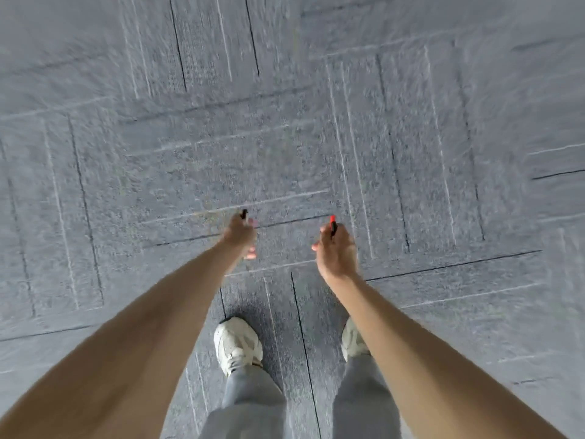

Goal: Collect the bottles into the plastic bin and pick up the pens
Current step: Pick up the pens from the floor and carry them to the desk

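**Hands.** The person stands with both arms stretched forward and down over the grey carpet tiles (pixel 285 137). The left hand (pixel 239 232) has its fingers curled round a black pen (pixel 244 213). Only the pen's dark upper end shows, standing out past the top of the fist, and the rest of the barrel is hidden in the grip. The right hand (pixel 336 252) is likewise closed round a red pen (pixel 332 224). Its red end, with a dark section below, projects above the knuckles and points away from the body.

**Position of the pens.** Neither pen touches the floor. Each sits inside its own hand, and the two hands are apart with carpet between them.

**Assessment of the hold.** Each pen is taken in the whole fist rather than in a writing pinch. That suits carrying, since a slim, smooth barrel is less likely to slip from curled fingers. With one pen in each hand, neither hand is free. Handling a bottle would likely call for passing both pens to one hand first.

**Remaining task items.** No bottle and no plastic bin are in view, so the state of that part of the task cannot be judged. The pens in view are both in hand.

**Other observations.** A white trainer (pixel 237 343) and pale grey trousers (pixel 250 403) show at the bottom of the view. The second trainer is partly hidden behind the right forearm. The view is smeared towards its edges (finger detail is soft, so exact finger placement cannot be told).
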### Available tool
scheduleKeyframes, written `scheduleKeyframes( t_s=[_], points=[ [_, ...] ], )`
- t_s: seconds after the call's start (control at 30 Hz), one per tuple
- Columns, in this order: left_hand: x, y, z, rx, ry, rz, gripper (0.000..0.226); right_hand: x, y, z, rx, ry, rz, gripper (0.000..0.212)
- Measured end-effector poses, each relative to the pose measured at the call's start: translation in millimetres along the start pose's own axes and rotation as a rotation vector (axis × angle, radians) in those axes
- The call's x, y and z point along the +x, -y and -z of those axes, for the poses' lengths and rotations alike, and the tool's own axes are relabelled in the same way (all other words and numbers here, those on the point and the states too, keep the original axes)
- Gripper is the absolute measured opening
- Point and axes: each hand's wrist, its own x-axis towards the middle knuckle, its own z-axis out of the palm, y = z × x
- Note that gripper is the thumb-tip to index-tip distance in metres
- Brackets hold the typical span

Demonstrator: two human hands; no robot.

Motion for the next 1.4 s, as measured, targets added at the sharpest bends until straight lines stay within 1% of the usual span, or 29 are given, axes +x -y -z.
scheduleKeyframes(
  t_s=[0.1,0.17,0.27,0.33,0.4,0.5,0.6,0.67,0.77,0.9,1.0,1.13,1.27,1.33,1.4],
  points=[
    [-80.2,-48.1,7.8,-0.031,0.130,0.031,0.036,-46.2,42.1,41.5,0.012,-0.012,0.019,0.036],
    [-142.3,-84.4,17.1,-0.066,0.192,0.008,0.031,-77.2,67.1,73.3,0.047,-0.032,0.034,0.030],
    [-229.1,-143.4,31.3,-0.142,0.228,-0.039,0.028,-131.8,102.6,132.6,0.146,-0.096,0.019,0.025],
    [-284.7,-178.8,33.3,-0.205,0.244,-0.063,0.030,-174.9,124.7,179.4,0.267,-0.135,0.015,0.026],
    [-341.4,-210.6,26.4,-0.212,0.277,-0.081,0.031,-222.6,144.0,230.7,0.364,-0.180,0.020,0.024],
    [-429.8,-256.4,-7.1,-0.144,0.350,-0.154,0.031,-287.1,155.7,313.2,0.434,-0.270,0.038,0.022],
    [-526.6,-298.8,-57.3,-0.098,0.410,-0.242,0.034,-350.1,154.6,402.0,0.538,-0.371,0.012,0.024],
    [-592.8,-323.0,-95.9,-0.060,0.484,-0.305,0.035,-390.4,146.5,462.8,0.657,-0.387,0.007,0.022],
    [-685.4,-352.9,-156.8,0.006,0.553,-0.421,0.036,-443.0,127.4,548.2,0.780,-0.417,0.057,0.018],
    [-777.3,-380.7,-243.7,0.112,0.605,-0.587,0.032,-491.2,97.7,650.8,0.934,-0.553,0.157,0.016],
    [-830.2,-398.7,-311.6,0.179,0.620,-0.653,0.034,-517.2,72.4,726.1,1.013,-0.664,0.190,0.017],
    [-882.4,-415.9,-402.0,0.321,0.711,-0.741,0.032,-535.2,29.9,814.7,1.076,-0.792,0.198,0.018],
    [-915.2,-431.3,-501.3,0.496,0.767,-0.870,0.030,-526.8,-21.7,888.0,1.134,-0.903,0.123,0.020],
    [-929.0,-443.8,-552.3,0.534,0.777,-0.912,0.035,-517.1,-46.4,926.5,1.169,-0.968,0.088,0.018],
    [-941.4,-459.4,-604.2,0.553,0.794,-0.923,0.033,-508.3,-68.9,970.3,1.214,-1.041,0.061,0.014]
  ],
)
